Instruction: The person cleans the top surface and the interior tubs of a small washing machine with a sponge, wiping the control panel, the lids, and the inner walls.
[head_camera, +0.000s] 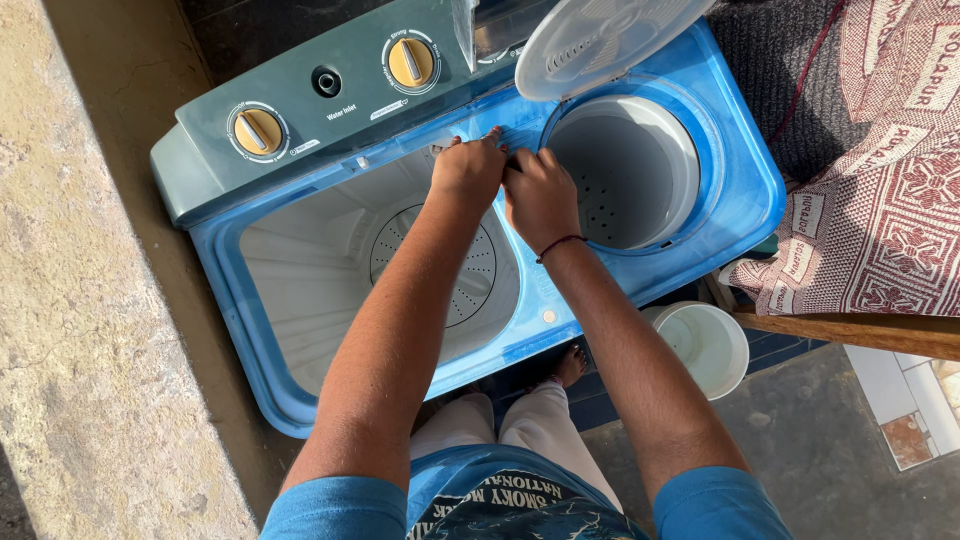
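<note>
A blue twin-tub washing machine (735, 190) stands below me with both tubs uncovered. My left hand (468, 168) and my right hand (538, 192) rest side by side on the blue ridge between the large white wash tub (320, 260) and the round spin drum (630, 170). The fingers of both hands curl onto the ridge's far edge; whether they grip anything small there is hidden. A thread band circles my right wrist. The clear round spin lid (600, 40) stands tipped up behind the drum.
Two yellow dials (258, 131) (411, 62) sit on the grey control panel. A white bucket (705, 345) stands on the floor at the right, beside a wooden edge draped with a patterned red-and-white cloth (880, 180). A concrete wall (80, 300) runs along the left.
</note>
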